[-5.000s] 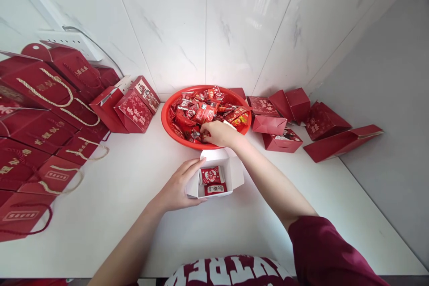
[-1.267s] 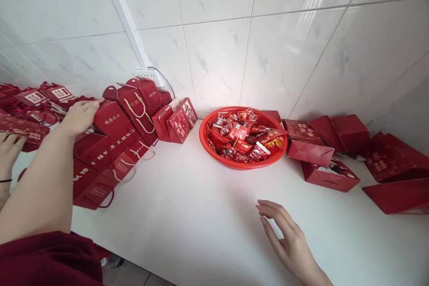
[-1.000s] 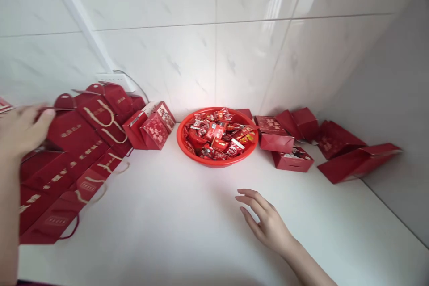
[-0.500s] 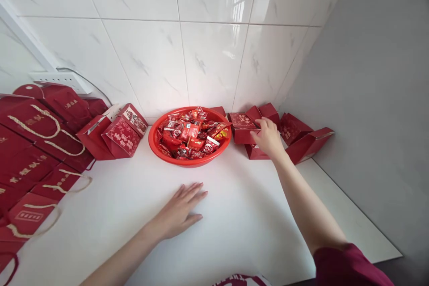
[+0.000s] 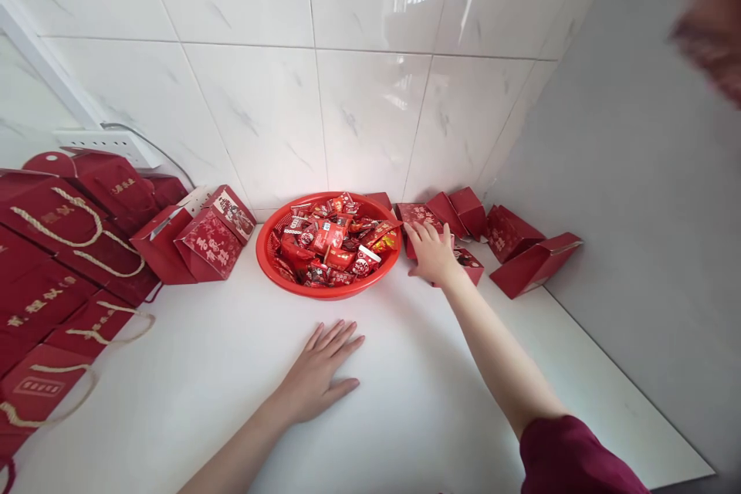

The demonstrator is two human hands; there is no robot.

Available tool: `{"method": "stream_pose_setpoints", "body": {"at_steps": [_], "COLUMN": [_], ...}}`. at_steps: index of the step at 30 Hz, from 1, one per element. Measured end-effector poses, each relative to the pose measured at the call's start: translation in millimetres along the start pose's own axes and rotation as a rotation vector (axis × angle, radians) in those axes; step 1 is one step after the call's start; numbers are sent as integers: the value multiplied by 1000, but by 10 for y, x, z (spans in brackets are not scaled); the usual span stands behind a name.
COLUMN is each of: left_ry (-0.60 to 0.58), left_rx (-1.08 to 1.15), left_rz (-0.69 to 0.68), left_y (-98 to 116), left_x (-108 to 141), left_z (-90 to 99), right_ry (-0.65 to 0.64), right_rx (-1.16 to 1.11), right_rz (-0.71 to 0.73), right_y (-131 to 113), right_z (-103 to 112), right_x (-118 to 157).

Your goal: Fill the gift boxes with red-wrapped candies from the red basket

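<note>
My left hand lies flat on the white table, fingers spread and nothing in them. Stretched toward the back, my right hand is over the front of a red printed box, fingers apart; whether they touch the box I cannot tell. Partly hidden behind that hand, a lower red box shows at the right. Just left of the right hand stands a red oval plastic basket holding many wrapped candies.
More red boxes lie against the grey side panel at right. Two boxes stand left of the basket. Stacked red bags with rope handles fill the left side, near a power strip. A blurred reddish shape enters at upper right.
My right hand has moved left and slightly down, from the box's right side to its front. The left hand stays flat. A blurred reddish shape has appeared at upper right.
</note>
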State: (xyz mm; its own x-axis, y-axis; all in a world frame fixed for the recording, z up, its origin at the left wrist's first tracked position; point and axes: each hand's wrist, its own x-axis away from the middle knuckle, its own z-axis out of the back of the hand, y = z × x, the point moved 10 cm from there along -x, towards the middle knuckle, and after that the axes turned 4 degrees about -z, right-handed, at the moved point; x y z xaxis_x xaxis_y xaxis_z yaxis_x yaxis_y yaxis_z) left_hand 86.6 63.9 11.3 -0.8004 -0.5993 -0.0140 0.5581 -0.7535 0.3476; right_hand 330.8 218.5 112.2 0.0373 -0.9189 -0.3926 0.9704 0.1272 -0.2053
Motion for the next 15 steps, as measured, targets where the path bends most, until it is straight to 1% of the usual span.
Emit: {"method": "stream_pose_setpoints", "body": {"at_steps": [2, 4, 6, 8, 9, 11, 12, 13, 14, 15], "left_ry": [21, 39, 39, 34, 30, 19, 11, 4, -1, 3], "left_rx": [8, 10, 13, 21, 28, 44, 55, 68, 88, 118], "left_rz": [-6, -10, -10, -9, -9, -5, 0, 6, 11, 14], "left_y": [4, 9, 13, 15, 16, 16, 16, 19, 29, 45], "left_x": [-2, -1, 2, 3, 1, -5, -8, -9, -9, -6], "left_z": [23, 44, 47, 40, 36, 28, 27, 30, 42, 66], "right_ry": [31, 65, 114, 199, 223, 243, 244, 223, 198, 183], "right_rx": [46, 81, 110, 142, 140, 102, 45, -55, -180, -327], "right_rz": [0, -12, -8, 54, 76, 69, 77, 88, 87, 75], "right_y": [-130, -206, -302, -480, -559, -644, -676, -697, -697, -680], "right_z": [-15, 108, 398, 835, 1054, 1437, 1575, 1652, 1675, 1653], "right_x": [106, 197, 330, 544, 669, 919, 1035, 1135, 1221, 1294]}}
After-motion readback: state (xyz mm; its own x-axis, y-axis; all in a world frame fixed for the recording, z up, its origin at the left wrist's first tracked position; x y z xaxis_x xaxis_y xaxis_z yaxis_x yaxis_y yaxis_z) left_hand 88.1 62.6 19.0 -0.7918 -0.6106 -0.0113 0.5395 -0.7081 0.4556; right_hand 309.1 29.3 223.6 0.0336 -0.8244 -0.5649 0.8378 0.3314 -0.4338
